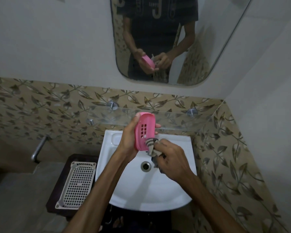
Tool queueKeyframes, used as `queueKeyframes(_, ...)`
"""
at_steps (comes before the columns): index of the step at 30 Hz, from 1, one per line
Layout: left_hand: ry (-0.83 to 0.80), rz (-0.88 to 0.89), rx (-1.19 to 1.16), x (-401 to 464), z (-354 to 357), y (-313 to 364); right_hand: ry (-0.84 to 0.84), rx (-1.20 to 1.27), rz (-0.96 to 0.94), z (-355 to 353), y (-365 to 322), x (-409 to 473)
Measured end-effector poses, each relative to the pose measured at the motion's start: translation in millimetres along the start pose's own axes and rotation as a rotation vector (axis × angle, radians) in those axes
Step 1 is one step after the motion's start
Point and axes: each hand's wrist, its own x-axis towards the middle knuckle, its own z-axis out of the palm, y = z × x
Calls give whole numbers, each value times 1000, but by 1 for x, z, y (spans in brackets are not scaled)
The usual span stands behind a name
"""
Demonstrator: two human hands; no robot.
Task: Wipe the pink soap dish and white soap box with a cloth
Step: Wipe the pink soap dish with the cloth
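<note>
At frame centre, over the sink [175, 190], the left hand [128, 140] clasps the pink soap dish [144, 130] upright, baring its slotted face so the right hand [173, 158], bunched around the cloth [151, 145], can rub its lower edge.

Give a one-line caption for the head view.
Left hand holds pink soap dish over sink; right hand wipes it with striped cloth.

pink soap dish [144, 132], striped grey cloth [151, 145]
</note>
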Motion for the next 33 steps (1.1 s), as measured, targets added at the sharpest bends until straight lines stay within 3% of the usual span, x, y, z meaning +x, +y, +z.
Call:
queueKeyframes(4, 3, -13, -16, -2, 5, -2, 175, -11, 115, -8, 9, 14)
queueKeyframes(8, -2, 3, 19, 0, 0, 0, 10, -10, -2, 0, 0, -3)
queueKeyframes(12, -22, 24, -11, -1, 4, -1, 187, 21, 98, 1, 5, -3)
queueKeyframes(15, -3, 47, -18, -1, 2, -3, 129, 54, 85, 8, -4, -13)
queueKeyframes(19, 3, 87, -27, -2, 7, -8, 257, 102, 169, 9, -4, -14)
queueKeyframes(22, 4, 95, -28, -1, 4, -11, 181, 84, 132, 12, -6, -19)
queueKeyframes(25, -7, 131, -37, -1, 6, -13, 263, 111, 202, 12, -5, -18)
queueKeyframes(33, -11, 190, -154, -1, 5, -20, 284, 140, 236, 21, -14, -19)
